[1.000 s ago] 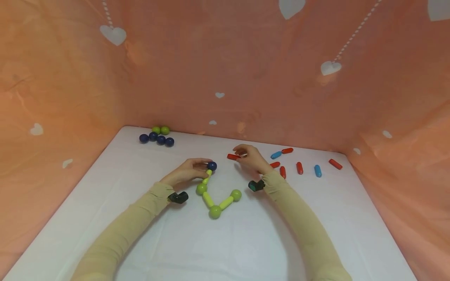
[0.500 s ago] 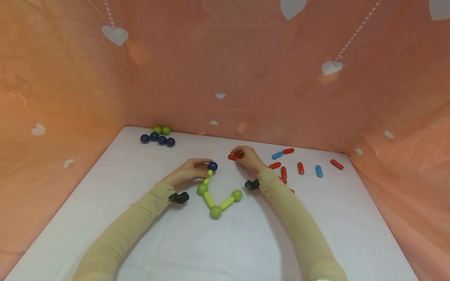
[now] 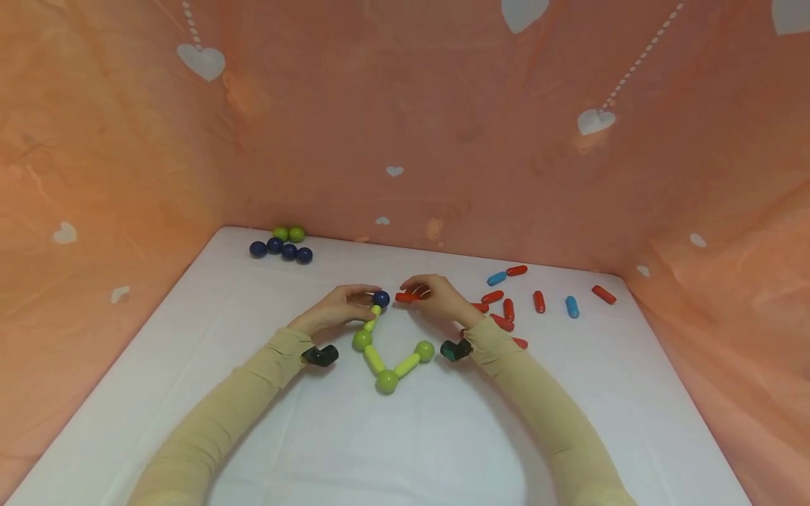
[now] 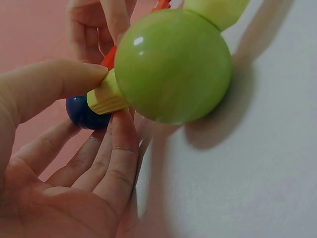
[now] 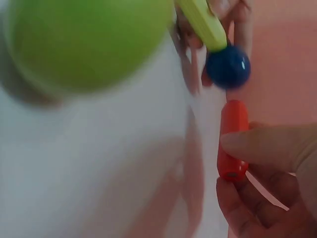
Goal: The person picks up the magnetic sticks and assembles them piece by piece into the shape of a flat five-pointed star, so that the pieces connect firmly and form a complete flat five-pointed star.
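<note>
My left hand (image 3: 337, 307) pinches a yellow-green rod (image 4: 106, 96) between thumb and fingers, just below a dark blue ball (image 3: 381, 299) on the rod's end. That rod joins a V-shaped chain of green balls (image 3: 387, 381) and yellow-green rods (image 3: 375, 360) lying toward me. In my right hand (image 3: 439, 299) a red rod (image 5: 232, 141) is held between thumb and fingers. One end of the red rod points at the blue ball, and a small gap shows between them in the right wrist view.
Several loose red rods (image 3: 539, 302) lie on the white table (image 3: 342, 450) at the right, with a blue rod (image 3: 572, 307) among them. Several dark blue balls (image 3: 289, 252) and two green balls (image 3: 297, 235) sit at the back left. An orange cloth (image 3: 405, 119) hangs behind.
My right hand has moved left and slightly nearer with the red rod, bringing it close to the blue ball. My left hand keeps its hold in nearly the same place.
</note>
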Action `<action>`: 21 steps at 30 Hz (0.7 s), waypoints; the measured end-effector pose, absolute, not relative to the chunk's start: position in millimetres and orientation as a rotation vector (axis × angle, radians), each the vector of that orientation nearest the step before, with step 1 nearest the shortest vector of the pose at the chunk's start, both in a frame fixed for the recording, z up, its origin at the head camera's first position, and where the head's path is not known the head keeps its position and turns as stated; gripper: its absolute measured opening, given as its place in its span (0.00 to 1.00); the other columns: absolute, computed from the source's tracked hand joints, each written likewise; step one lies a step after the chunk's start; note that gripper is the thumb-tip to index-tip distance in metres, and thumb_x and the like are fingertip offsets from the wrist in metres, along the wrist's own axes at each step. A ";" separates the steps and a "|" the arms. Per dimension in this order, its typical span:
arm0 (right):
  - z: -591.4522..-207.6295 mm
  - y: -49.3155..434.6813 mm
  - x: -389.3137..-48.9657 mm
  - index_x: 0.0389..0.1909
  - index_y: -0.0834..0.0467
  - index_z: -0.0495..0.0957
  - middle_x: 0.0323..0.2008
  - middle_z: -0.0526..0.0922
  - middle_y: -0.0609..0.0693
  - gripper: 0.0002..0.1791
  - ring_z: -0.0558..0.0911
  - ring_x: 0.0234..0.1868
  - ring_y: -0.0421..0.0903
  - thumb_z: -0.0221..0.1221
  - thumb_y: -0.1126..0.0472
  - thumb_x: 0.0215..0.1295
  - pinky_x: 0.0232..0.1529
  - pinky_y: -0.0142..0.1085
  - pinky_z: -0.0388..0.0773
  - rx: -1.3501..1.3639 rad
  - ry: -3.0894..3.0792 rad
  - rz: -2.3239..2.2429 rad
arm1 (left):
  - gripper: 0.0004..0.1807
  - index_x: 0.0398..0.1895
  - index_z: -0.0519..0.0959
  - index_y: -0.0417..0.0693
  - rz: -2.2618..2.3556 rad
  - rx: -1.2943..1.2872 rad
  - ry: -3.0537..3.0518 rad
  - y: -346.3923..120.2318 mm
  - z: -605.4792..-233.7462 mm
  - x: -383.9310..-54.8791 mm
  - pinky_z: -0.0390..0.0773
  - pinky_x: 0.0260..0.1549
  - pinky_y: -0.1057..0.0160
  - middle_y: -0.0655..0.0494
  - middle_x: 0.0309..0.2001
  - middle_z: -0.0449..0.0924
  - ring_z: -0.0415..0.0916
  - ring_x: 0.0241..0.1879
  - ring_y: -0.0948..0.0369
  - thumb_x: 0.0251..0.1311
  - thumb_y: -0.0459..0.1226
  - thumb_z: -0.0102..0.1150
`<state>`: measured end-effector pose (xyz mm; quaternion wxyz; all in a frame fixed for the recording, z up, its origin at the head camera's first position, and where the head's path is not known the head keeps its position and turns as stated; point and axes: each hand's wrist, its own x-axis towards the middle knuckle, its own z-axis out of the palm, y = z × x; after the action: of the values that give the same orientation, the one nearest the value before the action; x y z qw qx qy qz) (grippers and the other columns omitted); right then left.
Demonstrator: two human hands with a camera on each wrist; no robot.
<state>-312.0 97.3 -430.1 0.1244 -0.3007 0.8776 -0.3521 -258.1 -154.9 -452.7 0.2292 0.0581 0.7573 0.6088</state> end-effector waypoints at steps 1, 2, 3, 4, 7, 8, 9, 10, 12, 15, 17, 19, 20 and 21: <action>-430.7 96.0 -310.2 0.57 0.61 0.81 0.51 0.86 0.57 0.19 0.83 0.51 0.51 0.64 0.69 0.64 0.57 0.41 0.83 -0.900 2.550 -1.024 | 0.36 0.75 0.65 0.49 1.673 0.163 2.090 -155.0 -453.0 -258.3 0.72 0.70 0.50 0.42 0.72 0.70 0.71 0.70 0.48 0.65 0.36 0.65; -431.4 94.9 -308.6 0.57 0.62 0.81 0.51 0.86 0.57 0.19 0.84 0.51 0.51 0.64 0.69 0.65 0.56 0.40 0.83 -0.924 2.543 -1.025 | 0.36 0.75 0.65 0.49 1.670 0.163 2.093 -154.9 -452.8 -258.4 0.72 0.69 0.50 0.42 0.71 0.70 0.71 0.70 0.48 0.65 0.36 0.65; -431.7 93.5 -307.4 0.56 0.61 0.81 0.50 0.86 0.57 0.19 0.84 0.51 0.51 0.64 0.69 0.65 0.56 0.40 0.83 -0.940 2.541 -1.025 | 0.36 0.75 0.65 0.49 1.670 0.163 2.091 -154.9 -452.6 -258.2 0.72 0.69 0.50 0.42 0.71 0.71 0.71 0.70 0.48 0.64 0.36 0.65; -431.4 92.4 -306.0 0.56 0.61 0.81 0.50 0.86 0.57 0.19 0.84 0.51 0.51 0.64 0.70 0.64 0.57 0.41 0.83 -0.947 2.540 -1.028 | 0.36 0.75 0.65 0.49 1.672 0.162 2.087 -154.9 -452.7 -258.3 0.72 0.69 0.50 0.42 0.71 0.71 0.71 0.70 0.48 0.64 0.36 0.65; -431.0 90.3 -303.4 0.56 0.62 0.81 0.50 0.87 0.58 0.19 0.84 0.51 0.52 0.63 0.71 0.64 0.57 0.42 0.83 -0.945 2.554 -1.031 | 0.36 0.75 0.64 0.50 1.685 0.147 2.067 -154.5 -452.0 -258.0 0.72 0.70 0.50 0.42 0.71 0.71 0.71 0.69 0.48 0.64 0.35 0.65; -430.9 89.7 -302.9 0.57 0.61 0.81 0.50 0.86 0.58 0.19 0.84 0.52 0.52 0.63 0.72 0.64 0.58 0.42 0.83 -0.933 2.556 -1.032 | 0.36 0.75 0.65 0.50 1.686 0.139 2.062 -154.2 -451.5 -258.0 0.73 0.69 0.51 0.43 0.71 0.71 0.72 0.69 0.49 0.65 0.36 0.65; -430.7 89.4 -302.6 0.57 0.61 0.81 0.50 0.86 0.58 0.19 0.84 0.52 0.52 0.63 0.72 0.64 0.58 0.43 0.83 -0.928 2.559 -1.032 | 0.35 0.75 0.65 0.50 1.689 0.134 2.060 -154.0 -451.2 -258.2 0.73 0.69 0.51 0.43 0.70 0.72 0.73 0.68 0.49 0.65 0.36 0.65; -430.7 89.3 -302.1 0.57 0.61 0.81 0.50 0.86 0.58 0.19 0.84 0.52 0.52 0.63 0.72 0.64 0.58 0.43 0.83 -0.918 2.562 -1.034 | 0.34 0.74 0.66 0.49 1.690 0.129 2.061 -153.6 -450.9 -259.2 0.73 0.69 0.51 0.42 0.70 0.72 0.74 0.67 0.49 0.66 0.37 0.64; -431.0 89.5 -301.9 0.57 0.61 0.81 0.51 0.86 0.58 0.19 0.84 0.52 0.53 0.63 0.72 0.64 0.59 0.43 0.82 -0.906 2.561 -1.041 | 0.31 0.72 0.67 0.47 1.682 0.132 2.087 -152.4 -450.3 -261.9 0.75 0.68 0.52 0.42 0.67 0.75 0.76 0.64 0.52 0.68 0.39 0.63; -431.6 91.0 -301.5 0.57 0.61 0.81 0.51 0.86 0.58 0.19 0.84 0.53 0.53 0.62 0.72 0.65 0.59 0.44 0.83 -0.905 2.559 -1.064 | 0.26 0.68 0.71 0.42 1.676 0.158 2.145 -149.9 -450.4 -266.9 0.79 0.62 0.57 0.40 0.62 0.79 0.81 0.54 0.57 0.71 0.42 0.60; -432.4 92.8 -301.7 0.57 0.62 0.80 0.52 0.86 0.58 0.19 0.84 0.54 0.53 0.62 0.71 0.65 0.59 0.44 0.82 -0.905 2.552 -1.085 | 0.25 0.66 0.72 0.39 1.673 0.178 2.179 -148.4 -451.3 -269.8 0.82 0.56 0.61 0.38 0.59 0.80 0.82 0.48 0.60 0.72 0.42 0.58; -431.9 95.6 -300.4 0.57 0.63 0.80 0.53 0.85 0.60 0.19 0.84 0.54 0.54 0.62 0.72 0.65 0.60 0.44 0.82 -0.905 2.545 -1.113 | 0.24 0.65 0.73 0.37 1.679 0.185 2.188 -147.5 -452.7 -271.7 0.82 0.50 0.65 0.38 0.58 0.81 0.81 0.43 0.62 0.72 0.41 0.58; -431.1 97.2 -299.2 0.57 0.64 0.80 0.53 0.85 0.60 0.19 0.84 0.55 0.55 0.62 0.72 0.65 0.60 0.45 0.82 -0.905 2.543 -1.129 | 0.23 0.65 0.73 0.37 1.679 0.184 2.186 -147.3 -453.3 -272.4 0.82 0.49 0.66 0.37 0.58 0.81 0.81 0.42 0.62 0.73 0.40 0.57; -429.9 99.0 -297.6 0.57 0.65 0.79 0.54 0.85 0.61 0.19 0.84 0.55 0.56 0.62 0.72 0.65 0.61 0.45 0.82 -0.909 2.546 -1.141 | 0.23 0.65 0.73 0.37 1.678 0.172 2.183 -147.4 -453.5 -272.9 0.82 0.48 0.66 0.38 0.58 0.81 0.81 0.42 0.62 0.72 0.40 0.57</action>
<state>-297.6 99.0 -429.9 0.1035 -0.3081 0.8629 -0.3869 -272.9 -147.4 -453.5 0.1904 0.0612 0.7767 0.5972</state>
